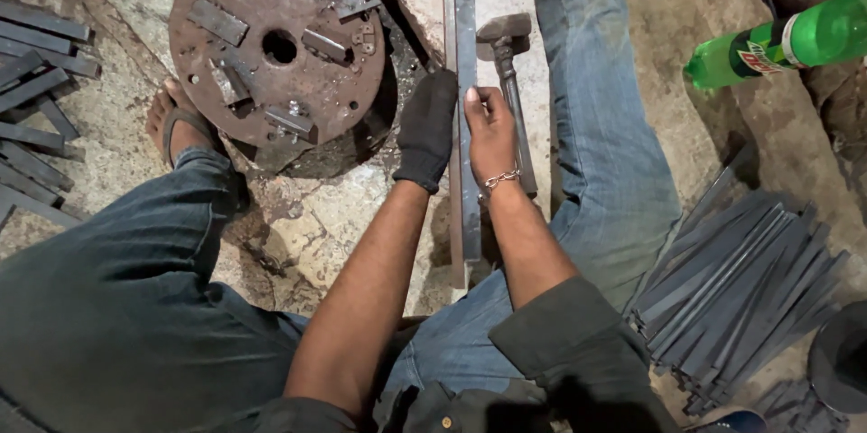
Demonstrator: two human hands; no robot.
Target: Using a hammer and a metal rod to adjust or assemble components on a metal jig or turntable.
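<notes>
The left hand, in a black work glove, lies flat and loose against the left edge of a long flat grey steel bar, pressing rather than gripping. The bare right hand, a chain bracelet at its wrist, curls its fingers onto the bar's right edge, pinching it. The bar lies between the two hands on the stone floor, its long axis running straight away from the person, reaching past both hands at either end. Both hands are equally near. Just right of the bar lies a steel-headed hammer, parallel to it. To the left sits a rusty round metal plate with bolted blocks; stacks of dark steel strips lie at the right, and a green plastic bottle beyond.
</notes>
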